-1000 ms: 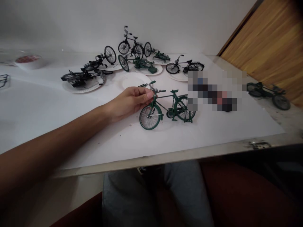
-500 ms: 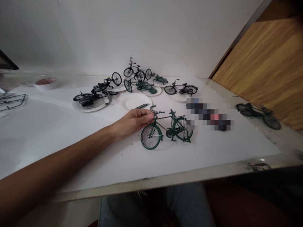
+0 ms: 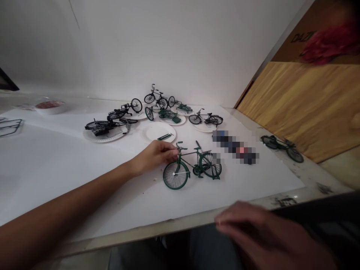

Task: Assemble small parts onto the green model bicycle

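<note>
A green model bicycle (image 3: 194,165) stands upright on the white table covering in front of me. My left hand (image 3: 157,153) is closed on its front end, thumb and fingers pinching it just below the handlebar. My right hand (image 3: 261,228), blurred, is over the table's front edge at lower right, apart from the bicycle. Its thumb and forefinger tips come together, and whatever may be between them is too small to make out. Just behind my left hand, a white plate (image 3: 146,133) carries thin dark green parts (image 3: 165,137).
Several black and green model bicycles rest on plates at the back, one a black bicycle (image 3: 206,119). Another dark bicycle (image 3: 282,147) lies by the wooden board (image 3: 306,108). A pixelated patch (image 3: 234,147) hides something. At far left stands a white bowl (image 3: 50,108).
My right hand has come into view at lower right. My left hand keeps its hold on the green bicycle, which stays standing. The camera view has shifted a little.
</note>
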A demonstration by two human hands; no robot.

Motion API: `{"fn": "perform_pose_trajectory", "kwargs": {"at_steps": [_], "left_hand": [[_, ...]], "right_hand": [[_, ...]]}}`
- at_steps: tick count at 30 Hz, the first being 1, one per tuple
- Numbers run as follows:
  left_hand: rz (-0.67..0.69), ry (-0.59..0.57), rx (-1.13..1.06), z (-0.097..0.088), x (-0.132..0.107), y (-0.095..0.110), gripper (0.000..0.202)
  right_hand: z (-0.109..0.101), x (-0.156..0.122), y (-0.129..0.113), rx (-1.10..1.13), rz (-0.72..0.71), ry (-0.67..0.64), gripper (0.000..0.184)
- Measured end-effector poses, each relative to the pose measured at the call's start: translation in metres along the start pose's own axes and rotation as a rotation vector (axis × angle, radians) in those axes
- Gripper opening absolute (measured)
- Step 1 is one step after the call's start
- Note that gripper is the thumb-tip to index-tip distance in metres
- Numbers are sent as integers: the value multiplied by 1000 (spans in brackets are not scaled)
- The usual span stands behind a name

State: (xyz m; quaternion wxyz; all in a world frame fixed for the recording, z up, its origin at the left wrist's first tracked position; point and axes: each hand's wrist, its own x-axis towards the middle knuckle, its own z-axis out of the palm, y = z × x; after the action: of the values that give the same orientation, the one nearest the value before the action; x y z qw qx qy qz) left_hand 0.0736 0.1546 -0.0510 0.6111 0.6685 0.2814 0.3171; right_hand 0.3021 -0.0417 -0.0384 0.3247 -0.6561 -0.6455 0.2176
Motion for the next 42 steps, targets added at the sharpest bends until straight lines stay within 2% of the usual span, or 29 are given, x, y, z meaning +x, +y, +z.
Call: {"fn": "perform_pose_trajectory", "kwargs": {"at_steps": [2, 3, 5, 9, 11, 14, 16, 19, 23, 27, 32, 37, 42], "left_hand": [[22, 42, 113, -6, -1, -1, 24], [42, 70, 171, -8, -2, -1, 22], [92, 115, 344, -14, -4, -1, 22], [232, 194, 745, -15, -8, 8, 21], [347, 234, 776, -10, -9, 13, 8], [497, 268, 695, 0, -10, 18, 11], [531, 298, 648, 5, -11, 17, 10], [500, 320, 575, 7, -11, 14, 13], [502, 325, 525, 11, -10, 12, 17], [530, 348, 488, 18, -12, 15, 20], [531, 336, 482, 21, -14, 15, 25], [533, 286, 496, 19, -15, 11, 39], [576, 262, 514, 20, -17, 13, 40]], "right_hand": [[-8, 31, -19, 17, -75, 184, 16], [-8, 47, -27, 60, -110, 225, 19], [-6, 79, -38, 168, -171, 214, 21], [2, 143, -39, 283, -243, -21, 23], [7, 168, -35, 352, -277, -160, 24], [18, 190, -29, 419, -329, -315, 24], [26, 194, -26, 457, -343, -341, 24], [31, 191, -19, 518, -337, -271, 26], [27, 184, -13, 542, -341, -191, 26], [21, 182, -13, 499, -374, -171, 26], [19, 179, -17, 421, -410, -159, 24], [17, 178, -18, 376, -423, -195, 20], [17, 176, -19, 386, -421, -182, 21]]}}
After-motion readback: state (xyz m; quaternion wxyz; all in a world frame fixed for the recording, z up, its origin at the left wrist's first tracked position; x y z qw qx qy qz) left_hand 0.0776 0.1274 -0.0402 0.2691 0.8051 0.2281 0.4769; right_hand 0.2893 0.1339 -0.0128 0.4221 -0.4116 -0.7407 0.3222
